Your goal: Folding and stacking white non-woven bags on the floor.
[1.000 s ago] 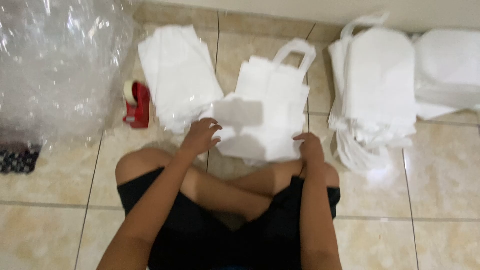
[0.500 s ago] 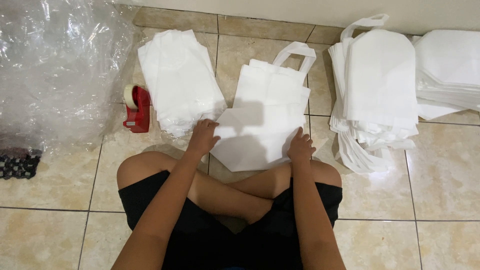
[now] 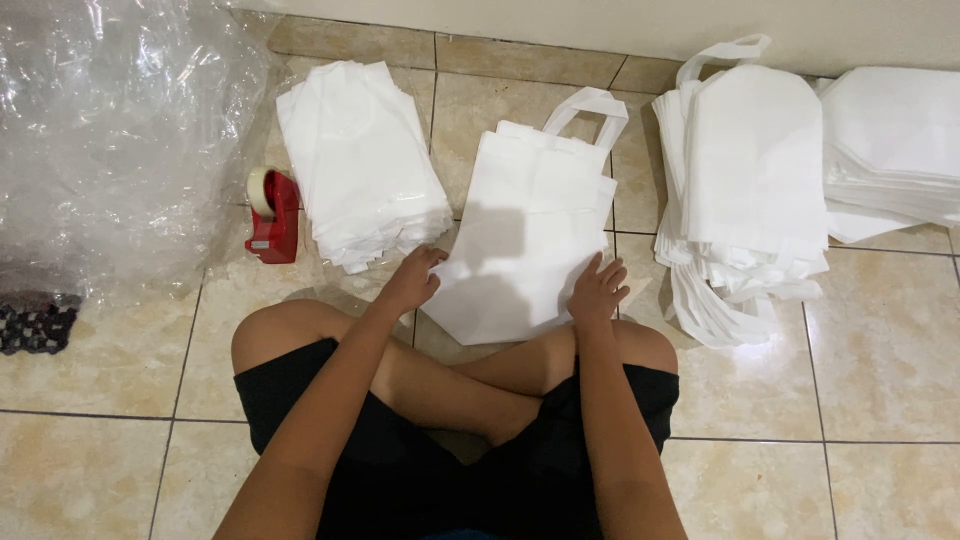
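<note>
While the bag [image 3: 525,240] lies flat on the floor [image 3: 880,380], the left hand [image 3: 410,282] presses its left edge, fingers curled; the right hand [image 3: 597,293] rests on its right edge, fingers spread.

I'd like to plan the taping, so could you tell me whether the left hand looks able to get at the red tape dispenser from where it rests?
Probably yes. The left hand rests on the white bag; the red tape dispenser stands on bare tile to its left, beside the folded stack, with nothing between.
</note>
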